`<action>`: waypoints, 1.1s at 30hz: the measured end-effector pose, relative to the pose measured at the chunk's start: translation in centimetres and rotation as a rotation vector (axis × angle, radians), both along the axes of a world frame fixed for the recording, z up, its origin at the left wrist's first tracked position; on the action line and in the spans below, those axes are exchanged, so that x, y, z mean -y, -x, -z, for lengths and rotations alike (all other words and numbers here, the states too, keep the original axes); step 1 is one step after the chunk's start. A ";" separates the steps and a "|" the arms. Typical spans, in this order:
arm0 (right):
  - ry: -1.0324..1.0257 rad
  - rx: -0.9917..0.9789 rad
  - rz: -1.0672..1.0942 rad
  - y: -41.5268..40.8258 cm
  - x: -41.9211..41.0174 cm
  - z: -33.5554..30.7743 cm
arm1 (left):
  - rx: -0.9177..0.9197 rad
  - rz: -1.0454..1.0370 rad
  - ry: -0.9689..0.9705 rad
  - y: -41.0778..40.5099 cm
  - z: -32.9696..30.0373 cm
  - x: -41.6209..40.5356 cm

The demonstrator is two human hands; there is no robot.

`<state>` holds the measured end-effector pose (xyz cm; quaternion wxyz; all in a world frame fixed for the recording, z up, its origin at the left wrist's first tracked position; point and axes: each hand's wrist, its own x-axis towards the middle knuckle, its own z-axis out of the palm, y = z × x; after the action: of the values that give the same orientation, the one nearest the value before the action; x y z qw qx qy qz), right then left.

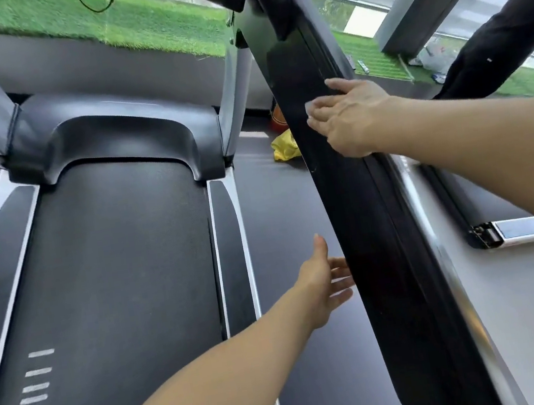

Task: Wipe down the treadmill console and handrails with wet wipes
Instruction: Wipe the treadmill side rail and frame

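At 6 o'clock the left hand [323, 284] hangs open beside the rail [358, 223], fingers straight, holding nothing. Farther up, toward 2 o'clock, the right hand [346, 117] presses a wipe [313, 107] flat on the rail — thin, limp, probably slippery; best pinned under the fingers. No readable writing.
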<state>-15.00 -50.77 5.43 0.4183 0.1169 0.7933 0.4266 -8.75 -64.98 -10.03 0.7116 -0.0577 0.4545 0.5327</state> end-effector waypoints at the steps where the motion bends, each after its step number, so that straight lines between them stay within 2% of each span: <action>1: 0.008 -0.037 0.000 0.1 0.0 -0.2 | -0.006 -0.013 -0.001 0.2 -0.2 -0.3; 7: 0.104 -0.086 -0.024 -2.8 0.9 -0.5 | -0.022 -0.102 -0.015 0.3 -0.9 -1.0; 13: 0.217 -0.031 -0.070 -9.9 6.1 0.2 | -0.015 -0.223 -0.061 -2.3 -1.8 0.9; 25: 0.401 -0.007 -0.022 -22.5 16.5 2.6 | -0.030 -0.210 -0.060 -8.8 -1.5 7.1; 33: 0.433 0.205 -0.001 -26.0 20.7 3.1 | 0.008 -0.221 -0.036 -10.1 -1.4 8.7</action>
<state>10.98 -71.45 2.36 0.5117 -0.0198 0.8198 0.2563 1.34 -73.71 -8.60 0.6513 -0.0969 0.4328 0.6157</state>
